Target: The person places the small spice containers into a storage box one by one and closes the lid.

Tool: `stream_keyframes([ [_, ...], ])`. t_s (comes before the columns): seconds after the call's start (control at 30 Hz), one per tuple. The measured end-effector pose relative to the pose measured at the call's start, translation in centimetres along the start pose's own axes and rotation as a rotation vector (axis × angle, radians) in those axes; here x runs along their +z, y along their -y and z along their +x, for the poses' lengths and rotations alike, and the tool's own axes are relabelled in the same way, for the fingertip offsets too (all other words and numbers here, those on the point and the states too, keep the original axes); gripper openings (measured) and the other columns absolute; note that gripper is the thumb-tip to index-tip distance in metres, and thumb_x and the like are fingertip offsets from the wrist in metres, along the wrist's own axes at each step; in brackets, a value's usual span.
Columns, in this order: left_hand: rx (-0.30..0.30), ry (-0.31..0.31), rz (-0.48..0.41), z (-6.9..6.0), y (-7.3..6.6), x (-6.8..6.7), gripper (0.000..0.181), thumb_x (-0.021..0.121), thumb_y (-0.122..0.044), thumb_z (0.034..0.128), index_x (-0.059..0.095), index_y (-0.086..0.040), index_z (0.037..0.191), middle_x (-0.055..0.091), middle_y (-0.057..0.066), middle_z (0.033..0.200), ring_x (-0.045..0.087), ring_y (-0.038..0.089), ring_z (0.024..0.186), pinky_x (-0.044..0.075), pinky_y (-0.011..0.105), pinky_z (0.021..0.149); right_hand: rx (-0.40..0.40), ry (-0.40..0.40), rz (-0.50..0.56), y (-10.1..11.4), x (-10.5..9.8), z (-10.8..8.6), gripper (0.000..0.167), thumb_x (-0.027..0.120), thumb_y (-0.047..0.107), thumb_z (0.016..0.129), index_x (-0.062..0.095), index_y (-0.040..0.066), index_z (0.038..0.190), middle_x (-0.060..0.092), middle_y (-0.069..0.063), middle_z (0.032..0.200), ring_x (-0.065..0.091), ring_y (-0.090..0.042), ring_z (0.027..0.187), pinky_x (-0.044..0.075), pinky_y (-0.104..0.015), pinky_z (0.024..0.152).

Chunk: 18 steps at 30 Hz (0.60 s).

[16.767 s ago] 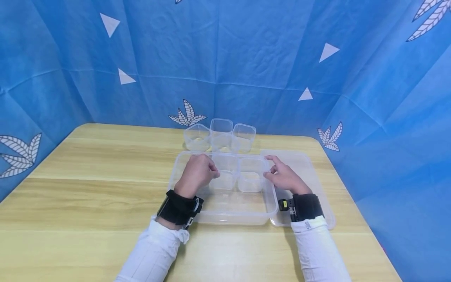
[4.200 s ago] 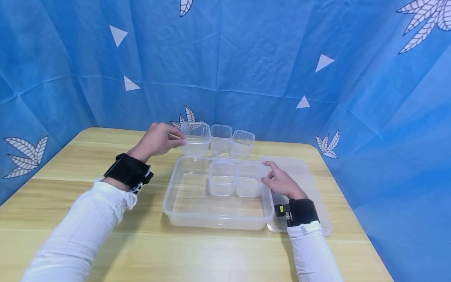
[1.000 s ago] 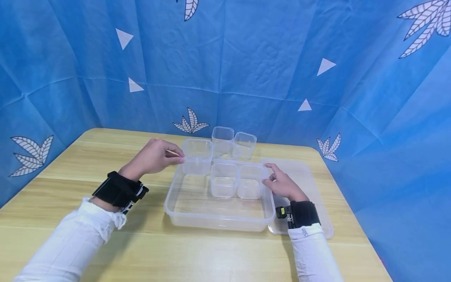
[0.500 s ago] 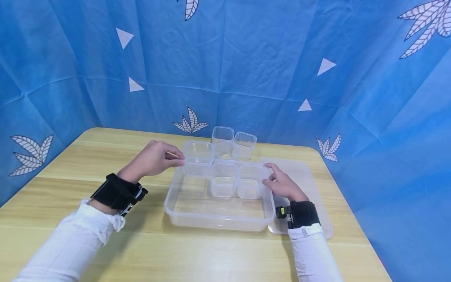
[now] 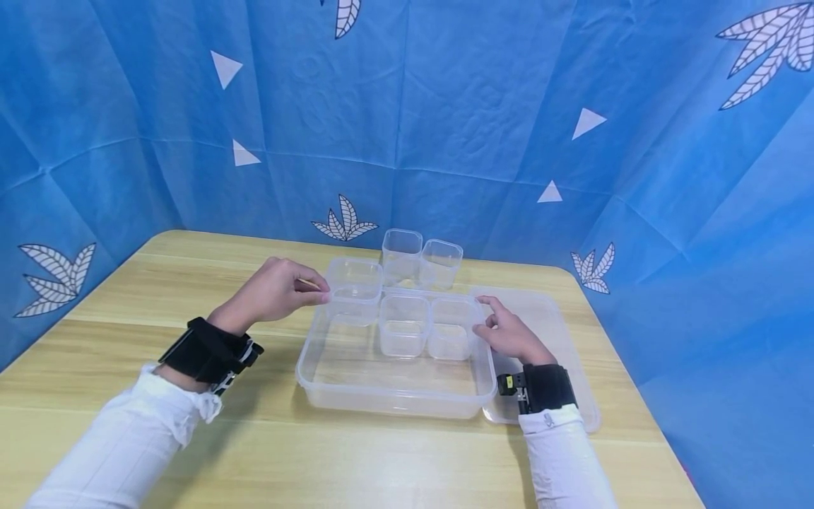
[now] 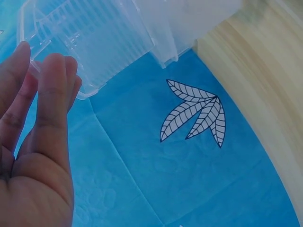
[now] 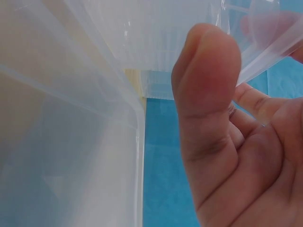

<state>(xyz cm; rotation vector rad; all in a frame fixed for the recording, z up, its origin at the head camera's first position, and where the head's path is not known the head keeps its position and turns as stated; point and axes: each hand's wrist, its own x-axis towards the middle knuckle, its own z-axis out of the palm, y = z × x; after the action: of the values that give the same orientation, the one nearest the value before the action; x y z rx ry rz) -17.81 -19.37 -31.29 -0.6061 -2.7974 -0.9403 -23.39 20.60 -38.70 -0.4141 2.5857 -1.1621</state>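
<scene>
My left hand [image 5: 275, 291] pinches the left edge of a small clear plastic container [image 5: 356, 279], which overlaps the back left corner of a large clear plastic storage box [image 5: 397, 401]. In the left wrist view, the ribbed wall of that small container [image 6: 94, 45] shows beyond my fingertips. Two more small containers, the left one [image 5: 404, 331] and the right one [image 5: 449, 336], stand upright in the box's back right part. At the box's right back corner, my right hand [image 5: 511, 331] holds the rim between thumb and fingers; the right wrist view shows the thumb [image 7: 206, 90] up close.
Behind the box two small clear containers, a left one [image 5: 402, 256] and a right one [image 5: 441, 264], stand on the wooden table [image 5: 114, 339]. A flat clear lid [image 5: 559, 325] lies to the right, partly beneath my right forearm. A blue curtain [image 5: 458, 106] surrounds the table's back and sides.
My left hand has brought the small container forward from behind the box and lowered it toward the back left corner. Much earlier that hand was inside the box. The right hand stays put.
</scene>
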Motion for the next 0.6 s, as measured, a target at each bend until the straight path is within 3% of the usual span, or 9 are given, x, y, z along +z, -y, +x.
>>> stream_keyframes([
  [0.6, -0.013, 0.009, 0.010, -0.08, 0.80, 0.31, 0.006, 0.075, -0.013, 0.0858, 0.077, -0.009, 0.090, 0.073, 0.001, 0.086, 0.067, 0.013, 0.072, 0.053, 0.033, 0.064, -0.016, 0.002, -0.010, -0.14, 0.00, 0.08, 0.059, 0.053, 0.017, 0.097, 0.027, 0.008, 0.149, 0.057, -0.015, 0.092, 0.053, -0.022, 0.063, 0.046, -0.033, 0.059],
])
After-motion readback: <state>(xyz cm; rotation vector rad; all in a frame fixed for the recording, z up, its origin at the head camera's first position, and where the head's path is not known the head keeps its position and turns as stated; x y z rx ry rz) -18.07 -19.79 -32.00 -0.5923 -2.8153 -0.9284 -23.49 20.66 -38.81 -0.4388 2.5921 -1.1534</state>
